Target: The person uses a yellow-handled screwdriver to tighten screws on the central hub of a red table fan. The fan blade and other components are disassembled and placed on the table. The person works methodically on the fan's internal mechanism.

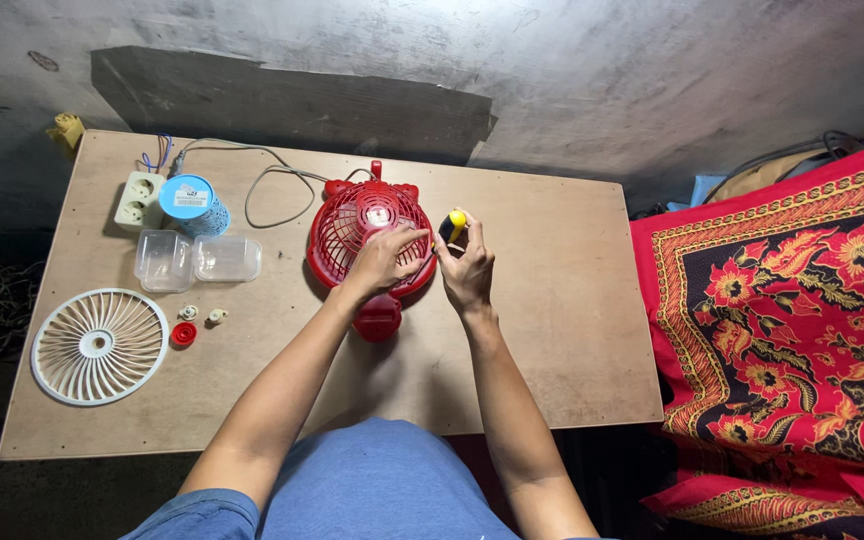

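Seen from the head camera, a small red plastic fan (372, 250) with a round grille lies flat near the middle of a low wooden table (552, 340), its grey cord (272, 185) running back toward a white socket strip (137, 200). The left hand (384, 262) rests on the grille, fingers curled down onto it. The right hand (468, 270), just beside the fan's right edge, has its fingers closed around a black-and-yellow-handled screwdriver (452, 226), tip angled toward the fan.

On the table's left side lie a white round plastic fan grille (100, 346), a small red cap (183, 334), two small pale knobs (202, 315), two clear plastic containers (197, 260) and a blue-topped cylindrical can (194, 205). A red floral patterned cloth (792, 320) lies to the right of the table.
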